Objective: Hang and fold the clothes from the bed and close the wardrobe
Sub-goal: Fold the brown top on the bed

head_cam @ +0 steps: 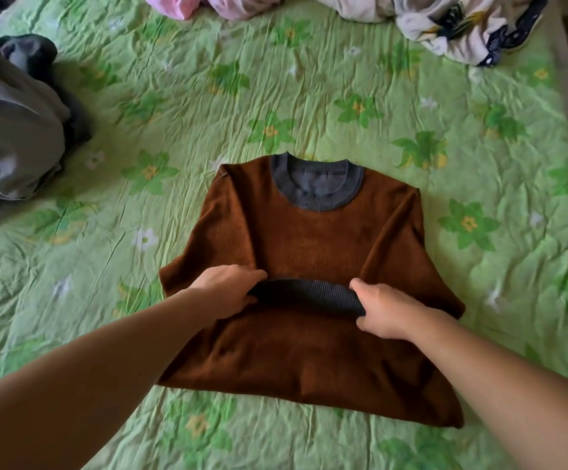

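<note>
1. Green floral bedsheet, crumpled; brown sweater flat mid-bed, collar toward far edge.
2. Left hand and right hand each pinch the dark ribbed hem.
3. Knit looks soft, limp; hem corners suit gripping.

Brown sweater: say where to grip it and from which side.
Grip the dark ribbed hem at both ends, from the near side, as the left hand and right hand do: it is a straight band, with the collar flat at the far end.
</note>
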`<state>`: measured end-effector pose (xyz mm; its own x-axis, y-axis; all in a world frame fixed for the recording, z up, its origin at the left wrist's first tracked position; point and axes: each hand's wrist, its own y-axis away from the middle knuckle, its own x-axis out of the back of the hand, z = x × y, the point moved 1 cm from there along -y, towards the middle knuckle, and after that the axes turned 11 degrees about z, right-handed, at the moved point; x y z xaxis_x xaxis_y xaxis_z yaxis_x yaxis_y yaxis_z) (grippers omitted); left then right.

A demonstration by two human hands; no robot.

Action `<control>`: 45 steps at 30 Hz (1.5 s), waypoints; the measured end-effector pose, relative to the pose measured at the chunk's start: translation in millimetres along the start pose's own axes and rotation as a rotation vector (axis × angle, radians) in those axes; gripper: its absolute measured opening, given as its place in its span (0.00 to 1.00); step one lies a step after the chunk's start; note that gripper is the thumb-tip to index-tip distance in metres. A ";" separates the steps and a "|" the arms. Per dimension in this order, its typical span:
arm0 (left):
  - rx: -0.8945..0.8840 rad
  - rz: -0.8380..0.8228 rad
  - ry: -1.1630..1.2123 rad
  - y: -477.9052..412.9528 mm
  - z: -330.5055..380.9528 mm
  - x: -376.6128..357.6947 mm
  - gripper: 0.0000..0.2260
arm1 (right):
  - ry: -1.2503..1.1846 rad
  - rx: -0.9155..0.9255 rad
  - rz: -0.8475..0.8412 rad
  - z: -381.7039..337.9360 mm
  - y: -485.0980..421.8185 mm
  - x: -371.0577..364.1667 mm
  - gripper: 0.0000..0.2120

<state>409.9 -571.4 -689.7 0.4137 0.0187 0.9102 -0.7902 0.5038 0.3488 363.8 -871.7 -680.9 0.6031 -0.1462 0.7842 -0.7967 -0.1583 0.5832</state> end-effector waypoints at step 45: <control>-0.014 0.120 -0.339 22.4 -18.5 -57.1 0.41 | 0.253 0.148 0.327 5.8 -10.6 -58.3 0.38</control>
<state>376.9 -545.2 -738.0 0.1430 -0.2073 0.9678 -0.8168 0.5275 0.2337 337.3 -867.2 -734.0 0.2765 0.0295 0.9606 -0.9189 -0.2844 0.2733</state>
